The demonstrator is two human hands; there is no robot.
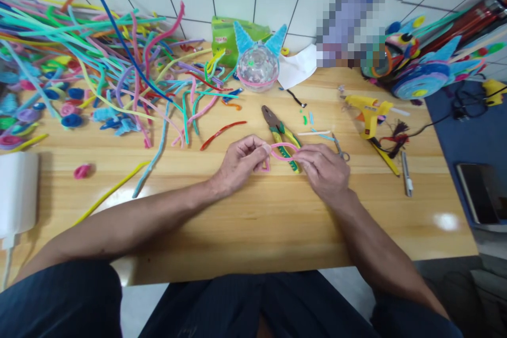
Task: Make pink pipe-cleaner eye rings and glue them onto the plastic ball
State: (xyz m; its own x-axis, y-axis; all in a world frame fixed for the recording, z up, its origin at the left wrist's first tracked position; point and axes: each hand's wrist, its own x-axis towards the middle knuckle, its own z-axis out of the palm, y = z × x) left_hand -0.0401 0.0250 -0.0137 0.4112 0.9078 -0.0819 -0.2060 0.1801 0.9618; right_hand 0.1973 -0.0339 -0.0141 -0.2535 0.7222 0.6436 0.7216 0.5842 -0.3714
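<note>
The wooden table (245,243) spreads toward the wearer from the pliers (279,129), its near edge well short of their handles. A yellow fuzzy stem (112,190) lies well to the left of the pliers, aslant, its far end leaning toward them; well to their right is a craft knife (406,174), pointing roughly away from the wearer. The left hand (243,163), just left of the plier handles, grips one end of a pink fuzzy loop (284,144) between thumb and fingers. The right hand (327,171), just right of the handles, pinches the loop's other end. The loop shows in front of those handles as a flattened oval, its long axis running crosswise from hand to hand; whether it touches them I cannot tell. From its left end a short bent part points back toward the wearer. The pliers themselves lie aslant, jaws pointing away and leftward. Beside them on the right are small scissors (339,148), and on the left a red stem (218,130). A yellow glue gun (370,113) sits farther right of the pliers. Beyond their jaws stands a clear ball (257,66) with blue fuzzy ears (243,38), a green packet (224,45) behind it; a heap of coloured stems (63,26) spreads far to the left of the pliers.
</note>
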